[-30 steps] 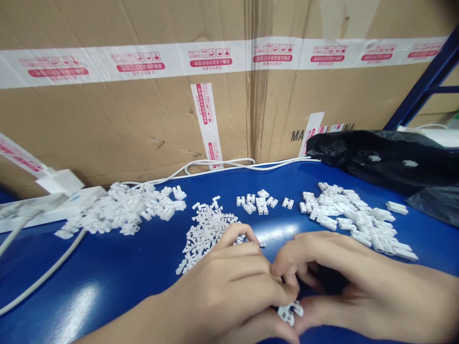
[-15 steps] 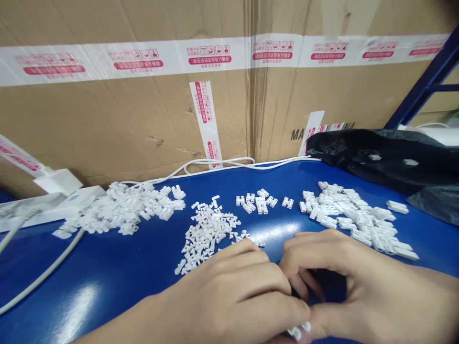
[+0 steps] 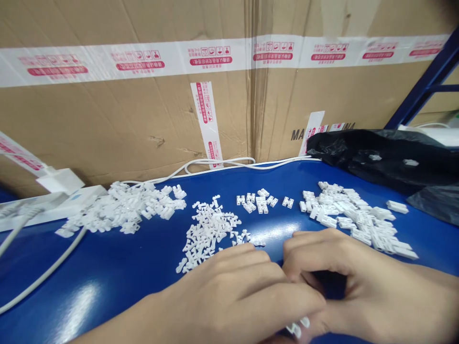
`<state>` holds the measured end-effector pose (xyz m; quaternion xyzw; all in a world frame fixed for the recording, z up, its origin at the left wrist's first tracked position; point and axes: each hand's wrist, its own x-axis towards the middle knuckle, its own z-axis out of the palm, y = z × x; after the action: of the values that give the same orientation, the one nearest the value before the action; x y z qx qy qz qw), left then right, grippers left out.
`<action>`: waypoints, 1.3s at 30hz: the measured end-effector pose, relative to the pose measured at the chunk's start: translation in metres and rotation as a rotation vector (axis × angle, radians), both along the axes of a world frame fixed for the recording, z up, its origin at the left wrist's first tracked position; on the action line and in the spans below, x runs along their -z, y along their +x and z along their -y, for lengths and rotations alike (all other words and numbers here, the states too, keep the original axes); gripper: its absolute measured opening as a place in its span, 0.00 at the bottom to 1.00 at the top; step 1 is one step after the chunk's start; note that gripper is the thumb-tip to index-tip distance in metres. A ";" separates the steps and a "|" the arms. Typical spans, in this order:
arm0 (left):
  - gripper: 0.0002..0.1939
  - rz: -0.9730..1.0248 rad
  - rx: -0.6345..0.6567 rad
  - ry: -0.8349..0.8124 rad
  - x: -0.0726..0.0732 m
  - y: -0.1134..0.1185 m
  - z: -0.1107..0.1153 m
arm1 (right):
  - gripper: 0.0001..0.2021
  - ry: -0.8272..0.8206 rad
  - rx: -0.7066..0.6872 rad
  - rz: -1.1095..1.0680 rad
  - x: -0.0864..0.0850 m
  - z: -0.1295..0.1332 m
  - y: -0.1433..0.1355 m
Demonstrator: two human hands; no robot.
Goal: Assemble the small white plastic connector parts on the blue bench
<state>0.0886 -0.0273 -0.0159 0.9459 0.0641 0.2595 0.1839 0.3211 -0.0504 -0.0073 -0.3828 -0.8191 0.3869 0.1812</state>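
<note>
At the lower middle, my left hand (image 3: 229,296) is closed, its fingers bent over a small white plastic part (image 3: 298,328) with two rounded tabs. My right hand (image 3: 347,282) meets it from the right, thumb and fingers curled together against the left fingertips and the same part. Most of the part is hidden by the fingers. Just beyond my left hand lies a heap of tiny white lever-like pieces (image 3: 208,231). White rectangular plastic blocks (image 3: 353,215) are piled beyond my right hand. Between these heaps sit several small H-marked white pieces (image 3: 261,203).
Another pile of white plastic parts (image 3: 125,205) lies at the left, against a white power strip (image 3: 82,198) with cables. Large cardboard boxes (image 3: 161,110) stand behind the blue table (image 3: 136,267). A black plastic bag (image 3: 380,162) lies at the back right.
My left index finger has slid right and forward over the right thumb's tip. The right fingers have shifted slightly around the white part. The piles have stayed the same.
</note>
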 end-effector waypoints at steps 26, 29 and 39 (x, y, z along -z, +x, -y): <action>0.14 -0.012 -0.116 0.164 0.003 0.002 0.002 | 0.05 0.405 -0.298 0.040 0.018 0.001 0.004; 0.15 -0.028 -0.111 0.196 0.002 0.003 0.002 | 0.05 0.421 -0.360 0.031 0.019 -0.002 0.005; 0.10 -0.040 -0.107 0.233 0.001 0.005 0.000 | 0.11 0.495 -0.381 -0.028 0.019 -0.004 0.003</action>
<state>0.0936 -0.0277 -0.0173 0.9610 0.0876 0.2558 0.0574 0.3238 -0.0464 -0.0259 -0.1615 -0.9428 0.2078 0.2044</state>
